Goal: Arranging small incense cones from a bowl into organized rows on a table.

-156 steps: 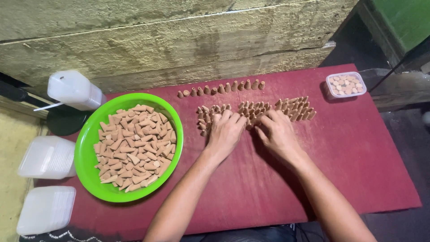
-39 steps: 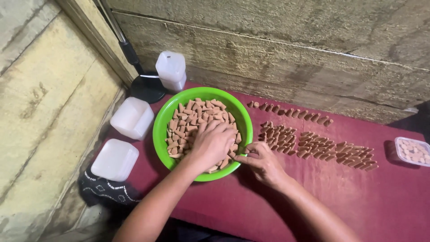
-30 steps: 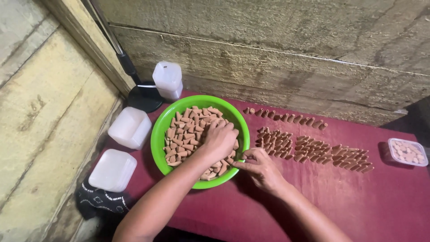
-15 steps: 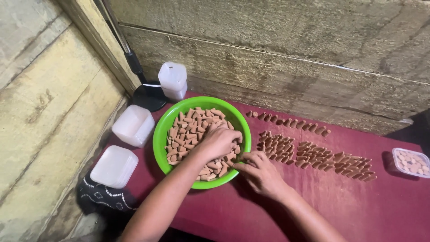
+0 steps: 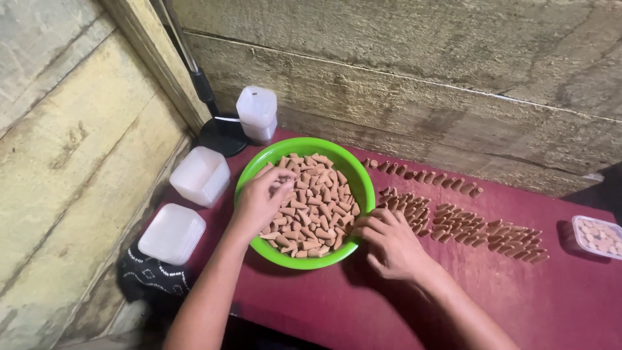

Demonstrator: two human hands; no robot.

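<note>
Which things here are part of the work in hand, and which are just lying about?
In use: left hand in the green bowl of brown cones; right hand at its rim; cone rows on the red cloth.

Lying about: three white tubs, small clear tub, black stand base.

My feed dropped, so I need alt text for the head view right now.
The left hand reaches into a green bowl of small brown cones while the right hand rests at its rim. More cones lie in rows on the maroon table, white lidded tubs alongside.
</note>
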